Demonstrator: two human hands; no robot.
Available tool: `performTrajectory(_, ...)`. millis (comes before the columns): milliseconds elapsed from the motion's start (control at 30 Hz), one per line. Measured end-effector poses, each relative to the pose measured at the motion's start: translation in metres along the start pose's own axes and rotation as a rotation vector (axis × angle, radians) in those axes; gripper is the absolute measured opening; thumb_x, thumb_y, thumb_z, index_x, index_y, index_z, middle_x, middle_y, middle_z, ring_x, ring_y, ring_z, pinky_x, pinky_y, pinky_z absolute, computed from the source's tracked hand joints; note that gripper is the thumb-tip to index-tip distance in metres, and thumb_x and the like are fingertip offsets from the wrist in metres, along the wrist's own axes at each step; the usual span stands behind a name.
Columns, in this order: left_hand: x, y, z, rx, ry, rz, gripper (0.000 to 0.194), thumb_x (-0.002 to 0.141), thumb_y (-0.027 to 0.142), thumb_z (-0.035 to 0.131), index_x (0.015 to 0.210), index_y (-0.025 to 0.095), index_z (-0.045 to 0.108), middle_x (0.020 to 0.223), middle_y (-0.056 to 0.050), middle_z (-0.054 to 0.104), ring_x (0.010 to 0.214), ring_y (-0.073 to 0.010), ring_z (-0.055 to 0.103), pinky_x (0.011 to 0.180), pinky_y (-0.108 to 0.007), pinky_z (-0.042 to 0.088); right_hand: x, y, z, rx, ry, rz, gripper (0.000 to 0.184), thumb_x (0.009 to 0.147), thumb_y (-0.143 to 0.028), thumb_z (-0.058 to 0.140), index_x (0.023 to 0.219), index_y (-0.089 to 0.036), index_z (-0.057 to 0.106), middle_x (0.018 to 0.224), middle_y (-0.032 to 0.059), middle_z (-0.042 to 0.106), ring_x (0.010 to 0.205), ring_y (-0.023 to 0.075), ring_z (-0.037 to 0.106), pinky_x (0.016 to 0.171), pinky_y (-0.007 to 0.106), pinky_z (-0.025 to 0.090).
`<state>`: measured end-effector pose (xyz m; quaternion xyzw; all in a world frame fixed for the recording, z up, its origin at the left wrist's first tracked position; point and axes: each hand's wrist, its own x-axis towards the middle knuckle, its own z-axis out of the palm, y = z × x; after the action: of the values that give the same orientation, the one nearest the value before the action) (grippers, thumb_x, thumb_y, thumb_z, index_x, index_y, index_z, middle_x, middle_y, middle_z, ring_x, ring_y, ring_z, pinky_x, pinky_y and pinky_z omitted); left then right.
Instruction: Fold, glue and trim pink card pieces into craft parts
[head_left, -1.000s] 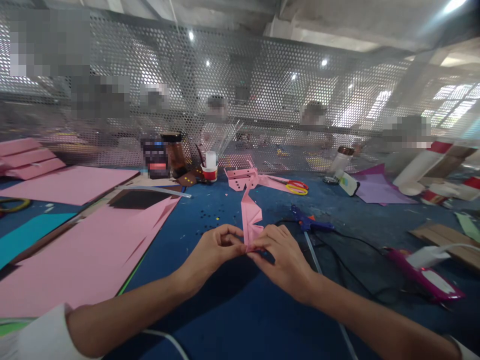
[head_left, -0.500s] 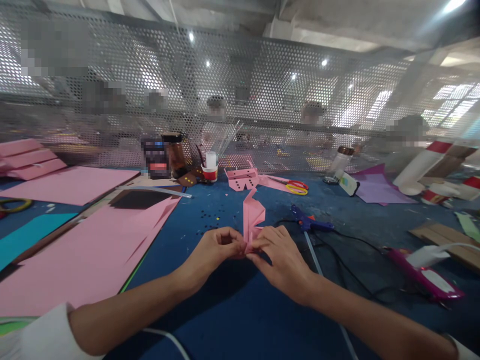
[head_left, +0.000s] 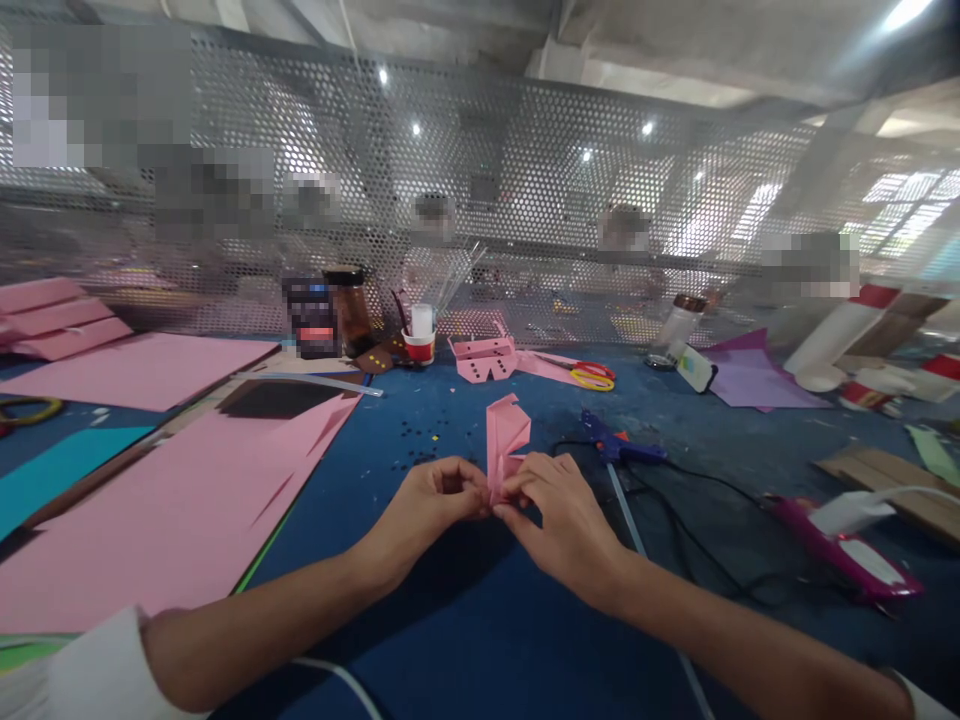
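Paper [head_left: 508, 428], pink and folded, stands between left hand [head_left: 424, 510] and right hand [head_left: 566, 520], both pinching its base! Uneven pressure could skew those creases; a rightward sweep could knock the glue gun [head_left: 602, 438] beyond the right hand.

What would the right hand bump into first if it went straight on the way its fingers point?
The folded pink paper, right at the fingertips of the right hand. Beyond it, probably the left hand, though depth is unclear.
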<state>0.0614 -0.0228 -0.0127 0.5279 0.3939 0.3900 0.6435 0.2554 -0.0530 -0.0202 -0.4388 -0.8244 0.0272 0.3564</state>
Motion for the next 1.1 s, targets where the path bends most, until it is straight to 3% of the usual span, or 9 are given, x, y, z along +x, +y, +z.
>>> performTrajectory(367, -0.002, -0.002, 0.001, 0.039, -0.015, 0.026, 0.030, 0.068, 0.034, 0.085, 0.089, 0.017, 0.074, 0.087, -0.004, 0.076, 0.083, -0.0193, 0.068, 0.085, -0.032, 0.050, 0.003, -0.002, -0.004, -0.026, -0.024, 0.060, 0.010, 0.085, -0.012, 0.073, 0.087, -0.020, 0.067, 0.090, 0.0008, 0.068, 0.085, 0.0194, 0.059, 0.079, 0.035, 0.036)
performTrajectory(800, -0.004, 0.004, 0.004, 0.017, 0.069, 0.018, 0.021, 0.068, 0.032, 0.084, 0.081, 0.018, 0.077, 0.080, -0.002, 0.075, 0.079, -0.0170, 0.066, 0.082, -0.029, 0.050, 0.004, -0.004, -0.006, -0.132, 0.041, 0.027, 0.015, 0.089, -0.024, 0.074, 0.088, -0.021, 0.059, 0.092, 0.0020, 0.065, 0.089, 0.0221, 0.059, 0.081, 0.038, 0.037)
performTrajectory(967, -0.003, 0.004, 0.002, -0.011, 0.077, 0.052, 0.020, 0.071, 0.032, 0.083, 0.082, 0.017, 0.076, 0.079, -0.002, 0.073, 0.077, -0.0161, 0.064, 0.080, -0.029, 0.051, 0.005, -0.003, -0.002, -0.099, 0.151, 0.210, 0.034, 0.079, -0.028, 0.082, 0.094, -0.021, 0.052, 0.094, 0.0032, 0.060, 0.083, 0.0221, 0.058, 0.078, 0.038, 0.043)
performTrajectory(1100, -0.004, 0.003, 0.001, -0.003, 0.085, 0.072, 0.019, 0.071, 0.030, 0.083, 0.082, 0.018, 0.075, 0.079, -0.001, 0.073, 0.077, -0.0163, 0.064, 0.079, -0.028, 0.050, 0.005, 0.003, 0.006, 0.109, 0.138, 0.428, 0.047, 0.075, -0.033, 0.082, 0.109, -0.021, 0.053, 0.096, 0.0037, 0.064, 0.077, 0.0201, 0.060, 0.070, 0.034, 0.049)
